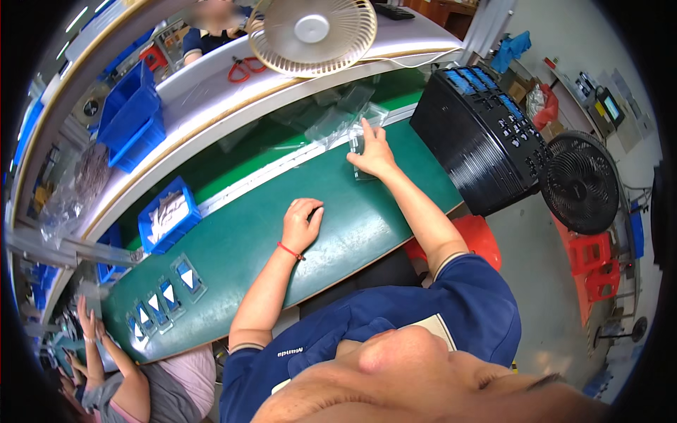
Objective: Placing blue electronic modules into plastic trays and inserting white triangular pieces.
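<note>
My right hand (375, 152) reaches to the far side of the green worktop (331, 190), fingers spread. It lies over a clear plastic package (358, 145) with something dark in it, partly hidden beneath the palm; the index finger points toward loose clear plastic packs (331, 127). Nearer and to the left, my left hand (302, 225) rests on the worktop, its fingers curled in. What they hold, if anything, is hidden. At the left end lie several clear packages with blue and white inserts (168, 295), in a row.
A blue bin (169, 215) holds pale pieces at the far left edge. A large black case (479, 137) stands at right beside a black fan (580, 182). On the shelf are another fan (312, 29) and red-handled scissors (245, 69). Another person (162, 381) works at lower left.
</note>
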A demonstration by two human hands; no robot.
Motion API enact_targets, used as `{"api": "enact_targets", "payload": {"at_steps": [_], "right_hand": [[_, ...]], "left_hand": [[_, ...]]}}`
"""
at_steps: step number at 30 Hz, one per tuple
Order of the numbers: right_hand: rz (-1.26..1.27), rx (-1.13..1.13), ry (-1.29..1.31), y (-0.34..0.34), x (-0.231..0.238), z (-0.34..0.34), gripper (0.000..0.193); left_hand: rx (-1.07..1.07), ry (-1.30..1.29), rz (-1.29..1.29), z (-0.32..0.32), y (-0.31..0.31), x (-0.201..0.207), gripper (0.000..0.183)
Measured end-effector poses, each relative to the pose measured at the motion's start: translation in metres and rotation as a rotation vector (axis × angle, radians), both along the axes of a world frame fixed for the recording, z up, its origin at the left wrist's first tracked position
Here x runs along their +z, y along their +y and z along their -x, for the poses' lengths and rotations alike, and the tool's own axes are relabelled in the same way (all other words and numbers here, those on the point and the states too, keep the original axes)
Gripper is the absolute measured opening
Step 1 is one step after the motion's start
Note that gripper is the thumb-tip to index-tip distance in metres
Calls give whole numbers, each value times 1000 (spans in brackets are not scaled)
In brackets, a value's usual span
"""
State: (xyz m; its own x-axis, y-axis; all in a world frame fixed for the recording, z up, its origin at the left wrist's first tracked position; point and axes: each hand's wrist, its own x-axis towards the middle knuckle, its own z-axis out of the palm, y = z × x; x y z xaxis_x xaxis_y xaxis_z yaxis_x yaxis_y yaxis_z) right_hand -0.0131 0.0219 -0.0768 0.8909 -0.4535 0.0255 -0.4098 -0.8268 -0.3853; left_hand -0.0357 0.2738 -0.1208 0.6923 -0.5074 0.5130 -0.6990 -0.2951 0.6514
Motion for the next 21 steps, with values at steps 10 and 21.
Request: {"api": "enact_targets", "payload": {"at_steps": [10, 21], "right_hand": [[-1944, 328, -394, 74, -17, 50, 79], [-498, 538, -853, 117, -31, 71, 49]], "left_hand": [[-96, 812, 633, 1, 5, -12, 26], [-128, 1310, 1026, 14, 21, 2, 33]]}}
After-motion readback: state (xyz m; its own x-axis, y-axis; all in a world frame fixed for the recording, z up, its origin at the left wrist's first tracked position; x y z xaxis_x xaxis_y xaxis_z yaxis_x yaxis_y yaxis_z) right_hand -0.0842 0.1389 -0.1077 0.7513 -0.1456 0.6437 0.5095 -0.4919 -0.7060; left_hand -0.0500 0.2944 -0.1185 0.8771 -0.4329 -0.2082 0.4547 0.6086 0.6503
